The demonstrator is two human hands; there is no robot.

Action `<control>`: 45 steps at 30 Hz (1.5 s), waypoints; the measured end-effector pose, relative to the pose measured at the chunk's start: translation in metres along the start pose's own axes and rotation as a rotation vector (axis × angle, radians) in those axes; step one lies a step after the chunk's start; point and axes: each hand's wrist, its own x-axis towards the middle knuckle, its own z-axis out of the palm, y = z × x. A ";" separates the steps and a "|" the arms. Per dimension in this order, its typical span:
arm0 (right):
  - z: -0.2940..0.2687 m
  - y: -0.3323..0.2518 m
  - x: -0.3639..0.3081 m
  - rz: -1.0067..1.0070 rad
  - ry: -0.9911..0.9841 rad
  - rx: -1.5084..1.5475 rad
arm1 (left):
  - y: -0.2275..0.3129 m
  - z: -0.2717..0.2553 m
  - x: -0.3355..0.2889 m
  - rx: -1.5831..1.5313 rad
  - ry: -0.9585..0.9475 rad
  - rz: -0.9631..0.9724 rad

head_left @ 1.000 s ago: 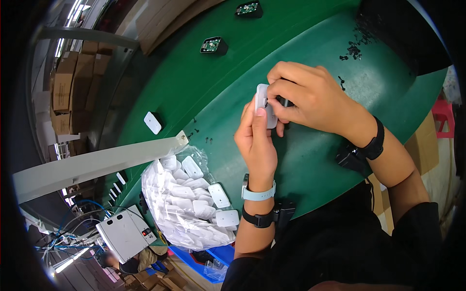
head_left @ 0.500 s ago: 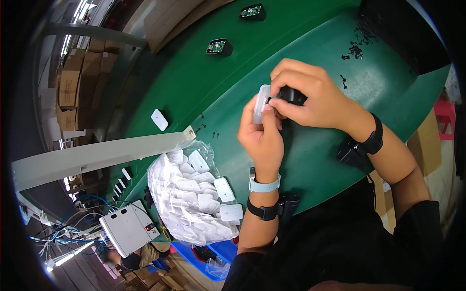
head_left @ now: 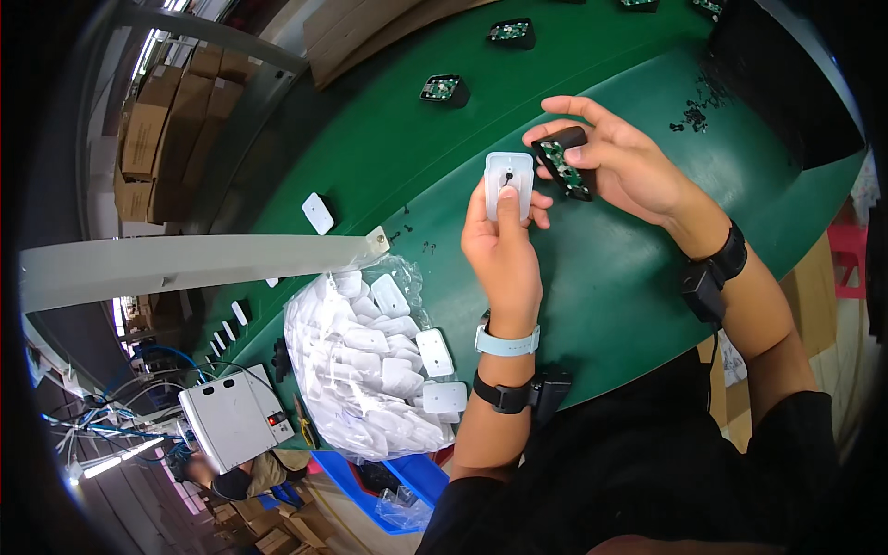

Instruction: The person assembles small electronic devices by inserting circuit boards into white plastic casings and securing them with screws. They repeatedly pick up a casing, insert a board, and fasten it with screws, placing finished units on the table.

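My left hand point(head_left: 504, 250) grips a white rounded plastic cover point(head_left: 507, 163), its thumb pressed on the inner face. A small black part point(head_left: 508, 178) sits on that face just above the thumb. To the right, my right hand point(head_left: 629, 162) holds a black box housing point(head_left: 575, 139) between thumb and fingers, its side with the green circuit board point(head_left: 558, 165) facing the cover. Cover and housing are close together but apart. Below my left hand's side lies a clear plastic bag point(head_left: 356, 370) full of white covers, with a few loose covers point(head_left: 435, 352) at its edge.
Black housings with circuit boards point(head_left: 444, 90) stand along the far green surface. A housing with a white cover point(head_left: 318, 214) stands left. Small black parts point(head_left: 692, 116) lie scattered at the upper right. A pale metal bar point(head_left: 203, 268) juts in from the left, above a white box point(head_left: 236, 416).
My hands have moved apart from their joint hold. The cover now shows its inner face, and the housing in my right hand has turned so its circuit board is visible. The view has shifted slightly.
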 end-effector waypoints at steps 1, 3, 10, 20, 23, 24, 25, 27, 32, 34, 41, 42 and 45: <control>0.000 0.000 0.002 -0.041 0.001 -0.062 | -0.001 -0.001 0.002 -0.042 -0.009 -0.024; -0.002 0.003 0.003 -0.081 0.027 -0.167 | -0.006 -0.005 0.004 -0.099 -0.038 -0.047; -0.004 0.001 0.007 -0.060 0.094 -0.299 | -0.010 -0.013 0.006 -0.337 -0.036 -0.109; 0.003 0.001 0.004 -0.172 0.109 -0.282 | -0.001 -0.001 0.003 -0.300 -0.111 -0.115; 0.003 0.011 0.001 -0.284 0.131 -0.393 | -0.004 0.000 0.000 -0.250 -0.130 -0.113; 0.004 0.011 0.001 -0.287 0.137 -0.380 | -0.004 0.001 -0.001 -0.226 -0.136 -0.105; 0.006 0.011 0.002 -0.290 0.143 -0.366 | -0.005 0.002 -0.002 -0.201 -0.142 -0.097; 0.006 0.012 0.004 -0.276 0.132 -0.343 | -0.006 0.001 -0.001 -0.192 -0.153 -0.083; 0.003 0.011 0.004 -0.262 0.104 -0.348 | -0.005 -0.002 -0.002 -0.108 -0.160 -0.069; 0.001 0.012 0.002 -0.255 0.096 -0.348 | -0.006 -0.002 -0.002 -0.094 -0.155 -0.077; -0.003 0.017 0.005 -0.265 0.046 -0.327 | -0.011 -0.004 -0.001 0.047 -0.099 0.121; -0.002 0.019 0.006 -0.271 0.045 -0.331 | -0.012 -0.004 -0.001 0.107 -0.060 0.214; -0.001 0.016 0.005 -0.041 0.041 -0.295 | -0.013 -0.006 0.002 0.345 0.042 0.448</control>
